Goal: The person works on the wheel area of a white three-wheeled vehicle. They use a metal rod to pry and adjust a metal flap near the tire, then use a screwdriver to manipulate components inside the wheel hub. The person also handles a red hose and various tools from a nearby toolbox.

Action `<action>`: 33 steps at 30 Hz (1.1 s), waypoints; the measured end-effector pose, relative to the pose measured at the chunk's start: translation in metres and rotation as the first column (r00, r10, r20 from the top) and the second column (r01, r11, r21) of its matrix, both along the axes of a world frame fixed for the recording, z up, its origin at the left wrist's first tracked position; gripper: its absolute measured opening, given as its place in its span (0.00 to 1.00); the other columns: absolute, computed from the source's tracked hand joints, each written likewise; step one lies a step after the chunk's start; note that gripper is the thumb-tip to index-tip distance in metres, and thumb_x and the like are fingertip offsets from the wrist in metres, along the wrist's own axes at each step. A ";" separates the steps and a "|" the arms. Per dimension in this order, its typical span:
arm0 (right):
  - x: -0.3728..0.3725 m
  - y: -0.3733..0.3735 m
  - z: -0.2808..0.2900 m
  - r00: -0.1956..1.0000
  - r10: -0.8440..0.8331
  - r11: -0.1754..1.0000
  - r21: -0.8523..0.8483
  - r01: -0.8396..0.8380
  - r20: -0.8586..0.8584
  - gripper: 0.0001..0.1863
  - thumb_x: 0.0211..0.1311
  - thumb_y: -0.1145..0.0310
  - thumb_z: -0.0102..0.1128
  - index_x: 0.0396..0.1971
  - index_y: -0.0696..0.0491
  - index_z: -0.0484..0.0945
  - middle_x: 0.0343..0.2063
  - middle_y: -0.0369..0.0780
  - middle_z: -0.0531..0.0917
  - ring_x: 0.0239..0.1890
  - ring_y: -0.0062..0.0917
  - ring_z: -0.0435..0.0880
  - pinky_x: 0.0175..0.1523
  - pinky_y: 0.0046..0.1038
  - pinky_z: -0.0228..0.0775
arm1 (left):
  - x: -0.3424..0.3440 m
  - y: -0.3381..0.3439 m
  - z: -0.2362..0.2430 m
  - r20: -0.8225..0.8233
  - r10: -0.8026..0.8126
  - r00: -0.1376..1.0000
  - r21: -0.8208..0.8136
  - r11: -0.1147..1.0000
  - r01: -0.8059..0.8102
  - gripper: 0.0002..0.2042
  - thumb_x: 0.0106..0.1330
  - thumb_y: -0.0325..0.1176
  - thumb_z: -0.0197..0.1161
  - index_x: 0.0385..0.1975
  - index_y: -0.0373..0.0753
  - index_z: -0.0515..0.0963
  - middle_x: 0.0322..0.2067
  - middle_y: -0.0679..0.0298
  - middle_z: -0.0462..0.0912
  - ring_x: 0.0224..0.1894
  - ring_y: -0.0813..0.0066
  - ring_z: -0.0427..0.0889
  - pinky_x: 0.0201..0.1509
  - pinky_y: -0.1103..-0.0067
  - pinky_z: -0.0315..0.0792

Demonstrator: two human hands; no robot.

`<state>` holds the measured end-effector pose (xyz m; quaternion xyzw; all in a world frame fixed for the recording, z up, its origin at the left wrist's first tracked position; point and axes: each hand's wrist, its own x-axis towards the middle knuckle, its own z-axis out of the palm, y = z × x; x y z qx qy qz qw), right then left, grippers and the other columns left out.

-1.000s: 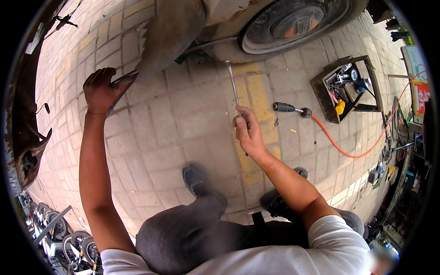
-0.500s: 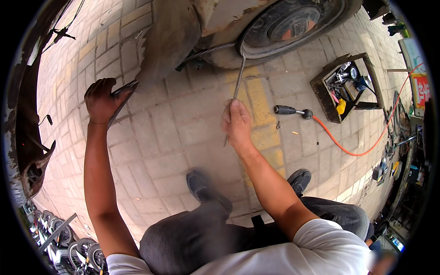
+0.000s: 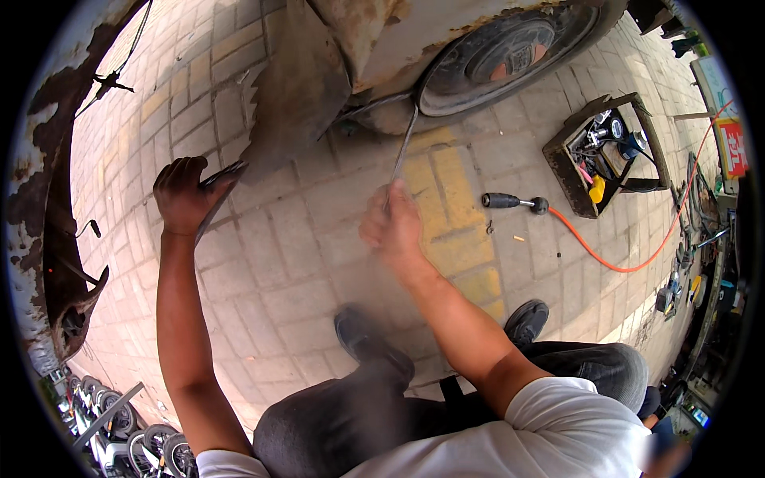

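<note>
My right hand (image 3: 393,221) is closed around the lower part of a thin metal tyre lever (image 3: 405,143). The lever's far tip meets the near edge of a dirty vehicle wheel (image 3: 510,68) at the top. On the left, my left hand (image 3: 185,193) has its fingers curled around a dark, narrow, edge-like piece (image 3: 220,191) whose kind I cannot make out. A brownish blur lies over the view between that hand and the vehicle's rusty body panel (image 3: 390,40).
An air tool end (image 3: 510,201) on an orange hose (image 3: 606,265) lies right of my right hand. Beyond it stands a wooden toolbox (image 3: 570,183) of tools. Rusty bodywork (image 3: 28,167) borders the left; bicycles (image 3: 119,430) are at lower left. My shoes (image 3: 526,321) rest on the paving.
My right hand has swung left and slightly down, tilting the tyre lever further over while its tip stays at the wheel. My left hand keeps its grip; the whole view has shifted slightly.
</note>
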<state>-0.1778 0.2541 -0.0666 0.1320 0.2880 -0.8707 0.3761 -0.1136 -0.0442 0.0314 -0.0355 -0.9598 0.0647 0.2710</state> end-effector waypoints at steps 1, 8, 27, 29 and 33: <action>0.002 -0.008 -0.005 1.000 -0.010 0.999 -0.051 0.011 0.024 0.23 0.69 0.44 0.42 0.25 0.50 0.62 0.12 0.32 0.57 0.11 0.18 0.53 0.15 0.22 0.47 | 0.000 0.000 0.002 -0.004 0.009 1.000 -0.010 1.000 -0.010 0.22 0.52 0.53 0.68 0.19 0.39 0.72 0.16 0.63 0.71 0.18 0.64 0.72 0.22 0.72 0.66; -0.014 -0.098 -0.012 0.953 -0.301 0.948 -0.096 0.303 0.040 0.26 0.67 0.40 0.41 0.24 0.49 0.61 0.15 0.32 0.58 0.18 0.20 0.56 0.26 0.25 0.55 | 0.020 0.024 0.013 0.081 0.129 0.988 0.031 0.991 -0.132 0.20 0.51 0.53 0.68 0.20 0.41 0.73 0.16 0.65 0.71 0.19 0.65 0.72 0.23 0.73 0.65; -0.003 -0.074 0.022 0.985 -0.148 0.973 -0.165 0.161 0.084 0.27 0.67 0.40 0.38 0.23 0.50 0.62 0.15 0.32 0.58 0.17 0.20 0.56 0.26 0.27 0.56 | 0.043 0.093 -0.016 0.143 0.288 0.947 0.116 0.945 -0.305 0.18 0.56 0.47 0.66 0.15 0.43 0.68 0.12 0.63 0.72 0.15 0.61 0.71 0.21 0.70 0.63; -0.006 -0.072 0.027 0.985 -0.134 0.972 -0.178 0.152 0.108 0.27 0.68 0.40 0.37 0.23 0.50 0.62 0.14 0.32 0.58 0.17 0.20 0.56 0.25 0.26 0.56 | 0.031 0.068 -0.017 0.038 0.211 0.977 0.019 0.977 -0.212 0.18 0.54 0.47 0.67 0.15 0.44 0.67 0.12 0.65 0.70 0.15 0.65 0.69 0.22 0.73 0.62; 0.004 -0.051 0.021 0.988 -0.088 0.985 -0.140 0.106 0.127 0.27 0.68 0.41 0.37 0.24 0.50 0.63 0.14 0.32 0.58 0.15 0.19 0.56 0.22 0.24 0.53 | 0.003 0.020 -0.007 -0.042 0.060 0.997 -0.105 0.992 -0.064 0.18 0.53 0.48 0.67 0.15 0.45 0.67 0.13 0.67 0.68 0.15 0.68 0.69 0.22 0.74 0.61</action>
